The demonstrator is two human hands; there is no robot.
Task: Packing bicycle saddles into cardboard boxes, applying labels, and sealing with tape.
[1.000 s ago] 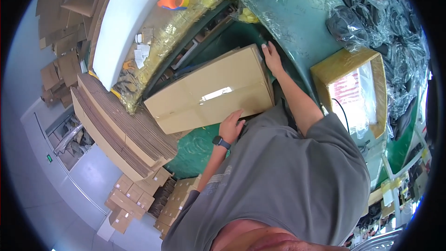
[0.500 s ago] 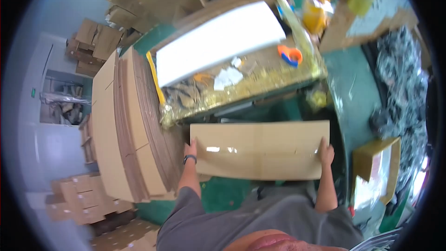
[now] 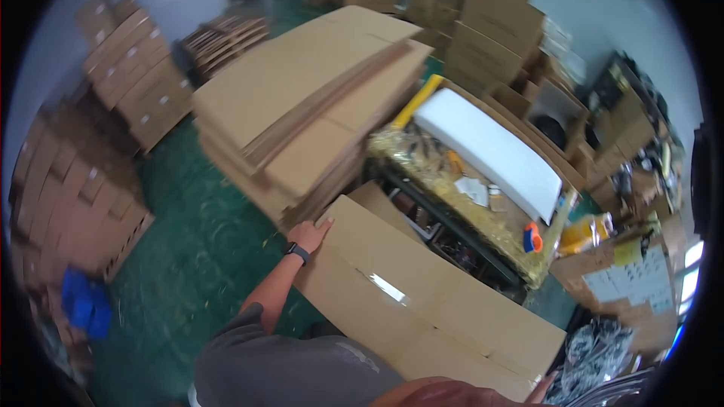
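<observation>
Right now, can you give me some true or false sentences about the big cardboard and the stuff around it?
1. The left hand rests on one end of the long flattened cardboard box. True.
2. The box has a strip of clear tape across its middle. True.
3. The floor is red. False: it is green.
4. The white foam sheet lies on the floor. False: it lies on the cluttered work table.
5. A stack of flat cardboard sheets stands beyond the left hand. True.
6. The left wrist is bare. False: it wears a dark wristwatch.
</observation>
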